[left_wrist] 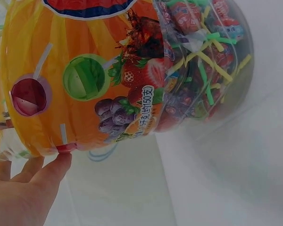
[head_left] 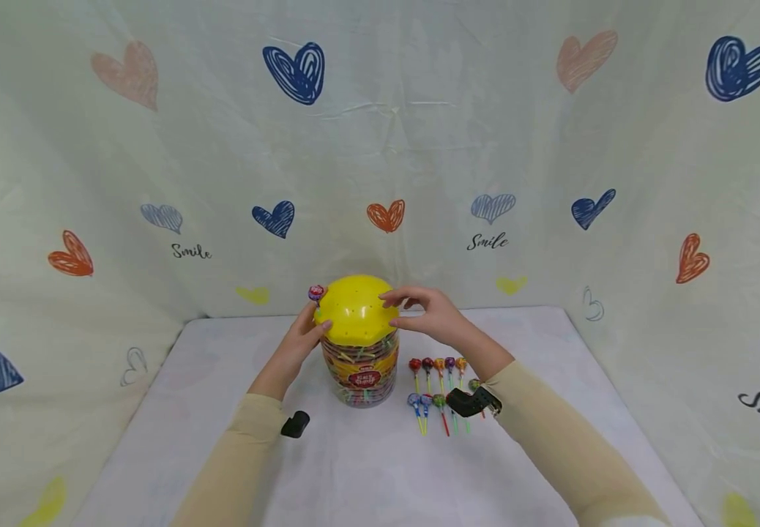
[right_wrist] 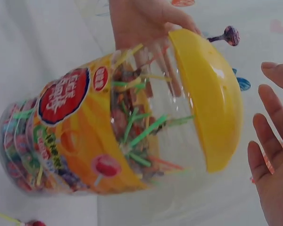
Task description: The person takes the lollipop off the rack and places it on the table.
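Observation:
A clear jar of lollipops (head_left: 362, 377) stands upright, with an orange fruit-printed label and a yellow domed lid (head_left: 356, 311) dotted with small holes. My left hand (head_left: 297, 344) holds the jar's left side near the lid, thumb in front; its fingertips (left_wrist: 61, 162) touch the wall. One purple-red wrapped lollipop (head_left: 316, 293) sticks out at the lid's left edge, its stick end hidden. To the right of the lid, my right hand (head_left: 429, 315) is raised with fingers spread loosely. In the right wrist view that hand (right_wrist: 278, 174) holds nothing and stays apart from the lid.
Two rows of lollipops (head_left: 439, 364) lie on the white-covered table (head_left: 367, 468) to the jar's right, partly beneath my right forearm. A black wrist camera (head_left: 474, 401) hides some of them. Behind the table hangs a heart-printed cloth (head_left: 419, 146).

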`<state>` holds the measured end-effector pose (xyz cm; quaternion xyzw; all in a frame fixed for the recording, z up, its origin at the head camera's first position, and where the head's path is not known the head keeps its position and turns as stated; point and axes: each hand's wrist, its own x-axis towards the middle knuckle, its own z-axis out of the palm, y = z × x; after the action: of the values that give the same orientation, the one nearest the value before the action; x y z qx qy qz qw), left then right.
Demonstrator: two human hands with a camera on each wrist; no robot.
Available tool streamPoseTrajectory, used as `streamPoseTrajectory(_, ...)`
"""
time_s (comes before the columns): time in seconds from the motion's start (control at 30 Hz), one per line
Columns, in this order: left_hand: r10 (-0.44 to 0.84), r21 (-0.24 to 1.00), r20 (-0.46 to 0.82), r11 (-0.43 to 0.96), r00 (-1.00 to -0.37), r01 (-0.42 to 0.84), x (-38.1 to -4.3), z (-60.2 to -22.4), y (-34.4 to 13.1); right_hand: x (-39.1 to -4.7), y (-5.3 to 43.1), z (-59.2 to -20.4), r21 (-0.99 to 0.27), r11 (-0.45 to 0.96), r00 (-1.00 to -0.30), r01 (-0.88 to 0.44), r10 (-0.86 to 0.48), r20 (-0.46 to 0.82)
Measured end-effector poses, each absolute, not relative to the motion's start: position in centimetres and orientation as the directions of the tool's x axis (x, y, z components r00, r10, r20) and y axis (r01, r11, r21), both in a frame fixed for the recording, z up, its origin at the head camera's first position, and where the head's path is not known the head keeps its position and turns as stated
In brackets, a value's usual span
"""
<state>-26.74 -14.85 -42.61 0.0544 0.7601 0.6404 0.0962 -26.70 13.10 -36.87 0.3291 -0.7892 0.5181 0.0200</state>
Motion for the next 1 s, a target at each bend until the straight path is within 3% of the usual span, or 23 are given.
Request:
streamPoseTrajectory(0.47, 0.249, 0.983, -0.084, 0.182, -0.965, -0.039, -26.7, -42.5, -15.1, -28.3, 8.6, -35.0, -0.800, 0.308, -0.787, -0.515, -0.539, 0.300)
streamPoseTrajectory(1.0, 0.319, 0.988, -0.040, 0.154, -0.947, 0.010, -26.9, -42.6, -15.8, -29.9, 6.2, -33.8, -0.762, 0.255, -0.630, -0.595, -0.737, 0.246)
